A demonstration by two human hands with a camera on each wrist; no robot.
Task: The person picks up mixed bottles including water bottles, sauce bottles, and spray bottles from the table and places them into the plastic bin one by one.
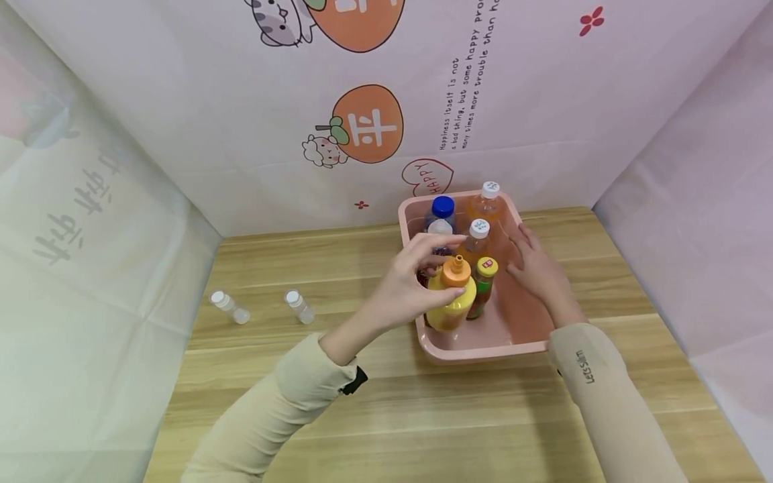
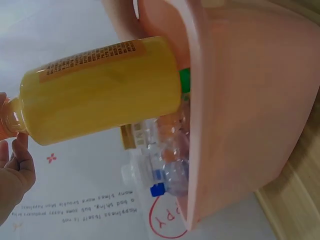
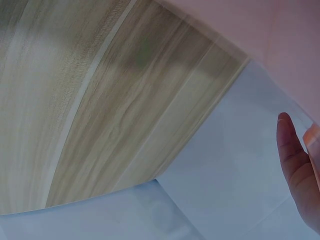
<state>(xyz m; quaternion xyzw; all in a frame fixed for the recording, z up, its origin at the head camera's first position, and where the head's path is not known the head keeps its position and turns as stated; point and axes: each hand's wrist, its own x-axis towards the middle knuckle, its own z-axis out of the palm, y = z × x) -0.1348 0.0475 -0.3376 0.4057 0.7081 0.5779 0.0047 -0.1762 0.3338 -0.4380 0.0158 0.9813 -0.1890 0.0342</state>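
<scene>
My left hand [image 1: 406,285] holds a yellow squeeze bottle [image 1: 449,315] by its neck, just under the orange nozzle cap [image 1: 455,270]. In the left wrist view the bottle [image 2: 102,90] is raised over the rim of a pink plastic bin [image 2: 255,95], its printed label showing. My right hand [image 1: 540,275] rests at the bin's right rim, one straight finger [image 3: 292,160] along the outside. Inside the bin [image 1: 513,351] stand a yellow-capped bottle [image 1: 486,282], a blue-capped bottle [image 1: 443,207], two white-capped orange drink bottles [image 1: 479,231] and a pale-topped bottle [image 1: 440,228], partly behind my left hand.
Two small clear vials with white caps, a left one [image 1: 229,306] and a right one [image 1: 299,306], lie on the wooden table [image 1: 374,416] left of the bin. A white printed cloth [image 1: 241,134] hangs behind the table, with pale cloth at both sides.
</scene>
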